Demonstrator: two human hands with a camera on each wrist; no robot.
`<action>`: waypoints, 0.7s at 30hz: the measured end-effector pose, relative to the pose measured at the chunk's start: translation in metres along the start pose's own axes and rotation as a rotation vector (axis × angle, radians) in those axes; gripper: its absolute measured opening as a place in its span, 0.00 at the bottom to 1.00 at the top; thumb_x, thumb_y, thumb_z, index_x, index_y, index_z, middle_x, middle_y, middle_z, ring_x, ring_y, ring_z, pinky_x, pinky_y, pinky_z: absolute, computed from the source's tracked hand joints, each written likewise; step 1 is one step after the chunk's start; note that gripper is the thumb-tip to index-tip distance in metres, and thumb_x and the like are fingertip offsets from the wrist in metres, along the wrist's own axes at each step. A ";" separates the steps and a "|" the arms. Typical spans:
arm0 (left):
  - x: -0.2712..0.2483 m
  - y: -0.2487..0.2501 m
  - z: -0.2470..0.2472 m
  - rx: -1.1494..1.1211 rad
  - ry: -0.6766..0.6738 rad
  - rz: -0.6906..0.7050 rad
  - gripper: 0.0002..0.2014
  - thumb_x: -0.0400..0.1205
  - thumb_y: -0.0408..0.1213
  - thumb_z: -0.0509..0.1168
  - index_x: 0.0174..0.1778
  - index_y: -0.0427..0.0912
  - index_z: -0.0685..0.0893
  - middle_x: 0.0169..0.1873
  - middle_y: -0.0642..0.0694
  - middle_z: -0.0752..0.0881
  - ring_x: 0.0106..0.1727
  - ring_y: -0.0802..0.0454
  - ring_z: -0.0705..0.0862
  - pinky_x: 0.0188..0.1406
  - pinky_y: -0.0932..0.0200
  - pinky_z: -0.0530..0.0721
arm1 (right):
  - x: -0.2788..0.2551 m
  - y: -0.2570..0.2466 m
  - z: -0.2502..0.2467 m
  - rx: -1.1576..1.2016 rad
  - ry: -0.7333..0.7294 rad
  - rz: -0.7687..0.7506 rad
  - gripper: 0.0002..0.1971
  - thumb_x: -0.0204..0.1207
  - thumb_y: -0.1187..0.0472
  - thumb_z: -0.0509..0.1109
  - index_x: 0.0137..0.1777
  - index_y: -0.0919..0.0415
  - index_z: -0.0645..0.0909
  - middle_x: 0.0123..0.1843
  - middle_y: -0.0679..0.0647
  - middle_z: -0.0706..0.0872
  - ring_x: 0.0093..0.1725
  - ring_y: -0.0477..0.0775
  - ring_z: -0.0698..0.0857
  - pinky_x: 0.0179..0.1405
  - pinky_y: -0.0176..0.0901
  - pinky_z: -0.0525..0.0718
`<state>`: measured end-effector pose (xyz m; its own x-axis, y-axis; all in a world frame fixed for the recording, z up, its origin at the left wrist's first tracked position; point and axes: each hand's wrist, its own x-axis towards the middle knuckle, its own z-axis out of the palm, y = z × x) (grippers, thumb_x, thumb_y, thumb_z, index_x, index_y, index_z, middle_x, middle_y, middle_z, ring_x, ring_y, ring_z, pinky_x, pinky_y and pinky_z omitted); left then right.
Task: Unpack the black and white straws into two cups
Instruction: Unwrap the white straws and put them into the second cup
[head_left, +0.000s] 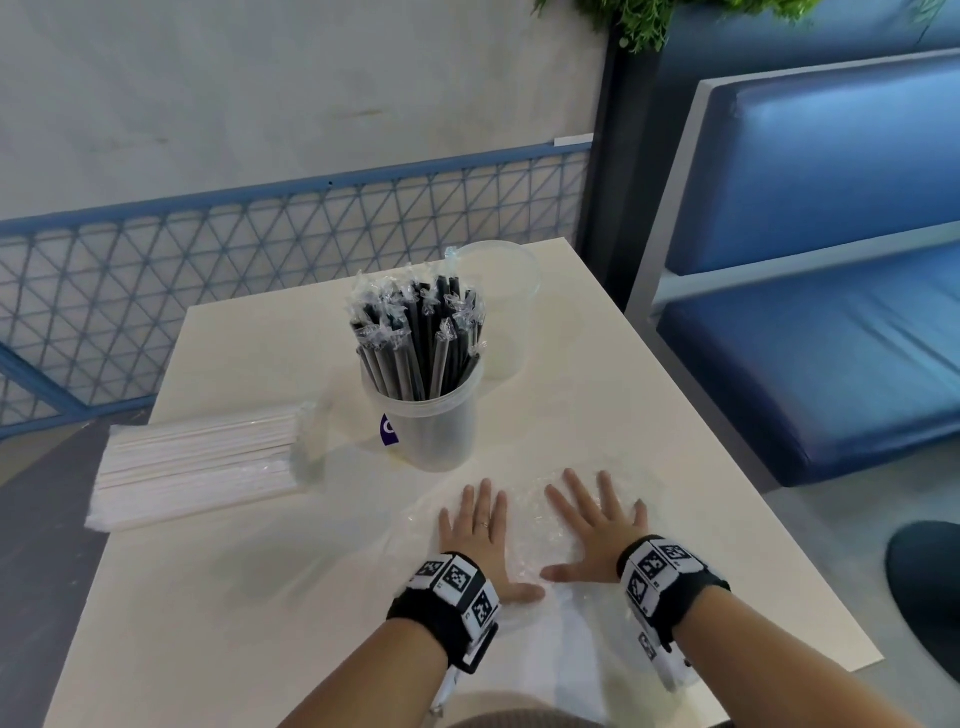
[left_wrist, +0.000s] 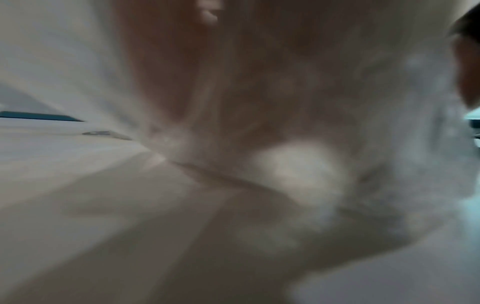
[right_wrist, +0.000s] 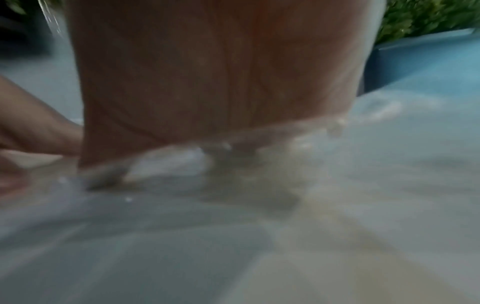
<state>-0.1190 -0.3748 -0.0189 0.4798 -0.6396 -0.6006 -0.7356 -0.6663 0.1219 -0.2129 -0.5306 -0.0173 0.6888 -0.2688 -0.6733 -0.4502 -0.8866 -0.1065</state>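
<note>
Table (head_left: 597, 395): both hands (head_left: 480, 535) flat on clear wrapper (head_left: 524, 512).

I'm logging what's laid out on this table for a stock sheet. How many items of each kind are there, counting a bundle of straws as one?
Clear plastic cups: 2, one holding black straws, one empty
Bundle of black straws: 1
Pack of white straws: 1
Empty clear plastic bag, flattened under both hands: 1
Total: 5
</note>
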 end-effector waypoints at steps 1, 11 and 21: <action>0.000 -0.004 -0.001 0.011 -0.014 0.008 0.62 0.66 0.73 0.60 0.77 0.42 0.26 0.74 0.47 0.20 0.79 0.45 0.25 0.76 0.32 0.33 | 0.001 0.006 -0.001 0.021 -0.004 0.019 0.56 0.61 0.21 0.59 0.76 0.38 0.23 0.74 0.41 0.15 0.78 0.61 0.22 0.73 0.80 0.40; -0.014 -0.047 -0.001 0.065 -0.024 0.011 0.71 0.48 0.84 0.50 0.77 0.47 0.25 0.77 0.56 0.24 0.72 0.52 0.19 0.66 0.18 0.31 | -0.005 0.030 -0.007 0.173 0.020 0.152 0.67 0.52 0.21 0.67 0.74 0.42 0.19 0.70 0.40 0.12 0.77 0.59 0.21 0.71 0.84 0.44; -0.069 -0.071 -0.080 -0.720 0.476 -0.067 0.61 0.63 0.63 0.72 0.80 0.45 0.38 0.73 0.46 0.73 0.60 0.49 0.84 0.70 0.43 0.72 | -0.048 -0.026 -0.055 0.109 0.350 0.034 0.61 0.56 0.20 0.58 0.81 0.49 0.31 0.84 0.55 0.33 0.84 0.58 0.40 0.77 0.72 0.40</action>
<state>-0.0612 -0.3139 0.0769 0.7790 -0.5754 -0.2490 -0.2937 -0.6858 0.6659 -0.2031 -0.5154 0.0584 0.8165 -0.4271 -0.3884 -0.5214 -0.8344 -0.1785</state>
